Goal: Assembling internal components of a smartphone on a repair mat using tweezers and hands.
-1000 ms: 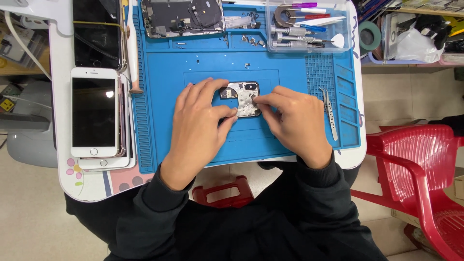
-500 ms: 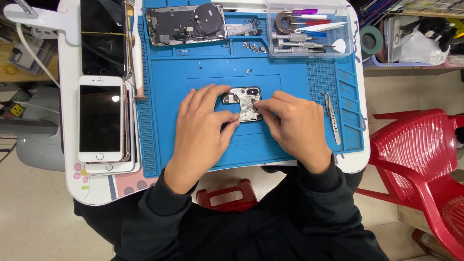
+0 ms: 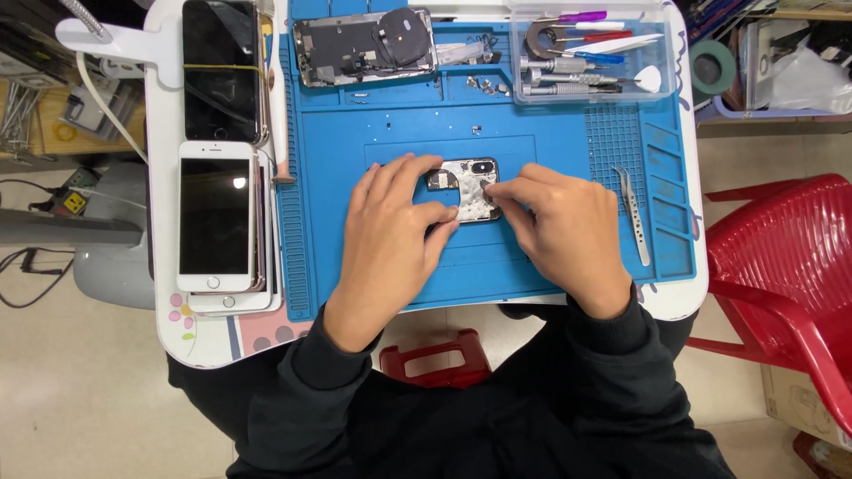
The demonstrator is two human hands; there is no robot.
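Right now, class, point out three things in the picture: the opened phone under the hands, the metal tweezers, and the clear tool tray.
opened phone (image 3: 469,182), head view, on its exposed upper half.
metal tweezers (image 3: 635,215), head view, mid-shaft, on the blue mat.
clear tool tray (image 3: 661,55), head view, on its right wall.

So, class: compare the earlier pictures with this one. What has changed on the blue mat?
Almost nothing. Both hands, left hand and right hand, stay on the small phone part mid-mat; only the fingers shift slightly. The tweezers, tool tray and white phone lie unmoved.
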